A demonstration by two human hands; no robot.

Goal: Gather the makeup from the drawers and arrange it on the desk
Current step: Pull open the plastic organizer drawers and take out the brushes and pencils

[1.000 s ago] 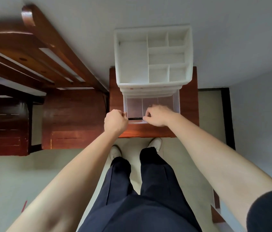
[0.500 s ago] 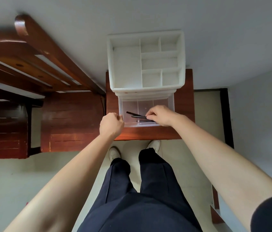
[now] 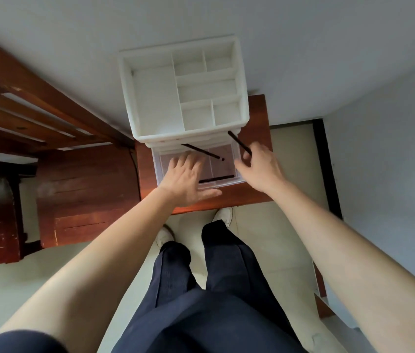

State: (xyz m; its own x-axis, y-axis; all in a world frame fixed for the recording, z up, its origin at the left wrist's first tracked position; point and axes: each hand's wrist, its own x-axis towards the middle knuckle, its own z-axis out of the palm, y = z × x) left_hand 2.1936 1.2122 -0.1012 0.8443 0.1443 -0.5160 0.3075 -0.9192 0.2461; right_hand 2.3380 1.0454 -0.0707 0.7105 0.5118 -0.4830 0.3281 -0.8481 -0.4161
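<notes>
A white drawer organizer (image 3: 155, 103) with divided top compartments stands on a small wooden desk (image 3: 254, 194). Its clear bottom drawer (image 3: 223, 183) is pulled out. My right hand (image 3: 260, 166) is shut on a thin black makeup pencil (image 3: 238, 141), lifted above the drawer's right side. A second black pencil (image 3: 202, 151) lies slanted across the drawer's back. A third (image 3: 216, 178) lies along the drawer's front. My left hand (image 3: 184, 179) is spread open over the drawer's left half, holding nothing.
A dark wooden chair or bed frame (image 3: 35, 103) and a wooden cabinet (image 3: 84, 192) stand to the left of the desk. White walls close in behind and on the right. My legs and white shoes (image 3: 223, 215) are on the tiled floor below the desk.
My right hand has lifted one pencil out of the drawer, up and to the right. My left hand has opened from a fist and moved over the drawer.
</notes>
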